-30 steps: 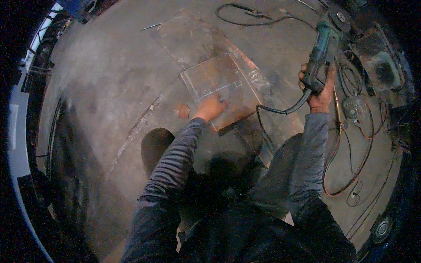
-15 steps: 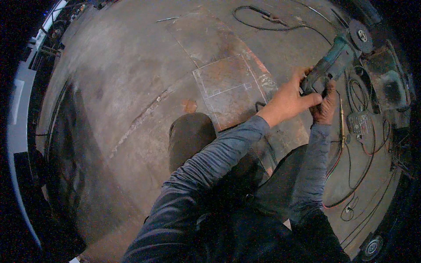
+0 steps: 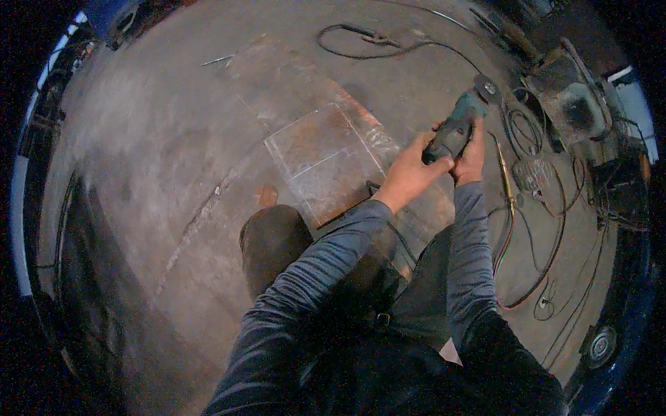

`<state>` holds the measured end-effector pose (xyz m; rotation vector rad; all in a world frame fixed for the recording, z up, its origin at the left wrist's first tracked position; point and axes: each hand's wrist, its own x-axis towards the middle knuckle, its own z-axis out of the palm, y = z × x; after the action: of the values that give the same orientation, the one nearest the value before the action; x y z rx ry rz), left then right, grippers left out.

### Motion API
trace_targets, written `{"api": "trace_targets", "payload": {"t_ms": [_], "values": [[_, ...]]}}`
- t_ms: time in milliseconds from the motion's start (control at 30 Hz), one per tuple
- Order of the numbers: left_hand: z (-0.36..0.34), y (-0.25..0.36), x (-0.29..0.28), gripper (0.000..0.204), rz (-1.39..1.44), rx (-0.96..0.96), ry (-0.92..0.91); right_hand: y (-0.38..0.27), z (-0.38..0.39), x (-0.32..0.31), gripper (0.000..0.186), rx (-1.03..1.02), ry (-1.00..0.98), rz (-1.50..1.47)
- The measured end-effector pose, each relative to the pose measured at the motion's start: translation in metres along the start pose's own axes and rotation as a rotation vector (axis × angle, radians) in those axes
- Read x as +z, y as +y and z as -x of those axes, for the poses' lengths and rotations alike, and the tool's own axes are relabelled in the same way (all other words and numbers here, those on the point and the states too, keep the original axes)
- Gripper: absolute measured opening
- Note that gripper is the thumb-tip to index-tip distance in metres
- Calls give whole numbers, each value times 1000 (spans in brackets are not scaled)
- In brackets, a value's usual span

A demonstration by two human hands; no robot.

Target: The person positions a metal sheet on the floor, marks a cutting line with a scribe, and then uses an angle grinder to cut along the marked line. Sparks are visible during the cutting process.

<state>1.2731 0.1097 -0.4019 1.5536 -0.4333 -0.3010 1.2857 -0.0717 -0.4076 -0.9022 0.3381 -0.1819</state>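
Both my hands hold a green and black angle grinder (image 3: 454, 132) tilted up and away to the right. My left hand (image 3: 411, 175) wraps the rear of its body. Along the body's right side my right hand (image 3: 472, 158) is closed on it too. At the tool's far end sits a grinding disc (image 3: 488, 89), apart from any surface. Left of my hands, a rusty square steel plate (image 3: 321, 145) with chalk lines lies on the ground. Whether the disc is spinning cannot be made out.
A black cable with a clamp-like holder (image 3: 378, 40) loops at the far side. To the right lie a brass gas torch (image 3: 504, 170) with hoses, a grey box (image 3: 534, 175) with coiled cord, and a worn metal container (image 3: 574, 104). A small rusty piece (image 3: 265, 195) rests beside my left knee.
My hands and the grinder have come lower and nearer to me, and the grinder looks smaller in view. The whole view has shifted, with the plate now further left.
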Motion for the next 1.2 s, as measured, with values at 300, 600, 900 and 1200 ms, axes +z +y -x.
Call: {"api": "trace_targets", "payload": {"t_ms": [300, 600, 900, 1200], "values": [[4, -21, -9, 60, 421, -422, -172, 17, -7, -17, 55, 109, 101, 189], [8, -34, -16, 56, 683, -516, -216, 44, 6, 16, 37, 183, 116, 241], [5, -36, 2, 55, 508, -505, -21, 41, 5, 5, 45, 245, 62, 285], [1, -43, 18, 53, 148, -309, 124, 27, 5, 8, 42, 160, 72, 162]]}}
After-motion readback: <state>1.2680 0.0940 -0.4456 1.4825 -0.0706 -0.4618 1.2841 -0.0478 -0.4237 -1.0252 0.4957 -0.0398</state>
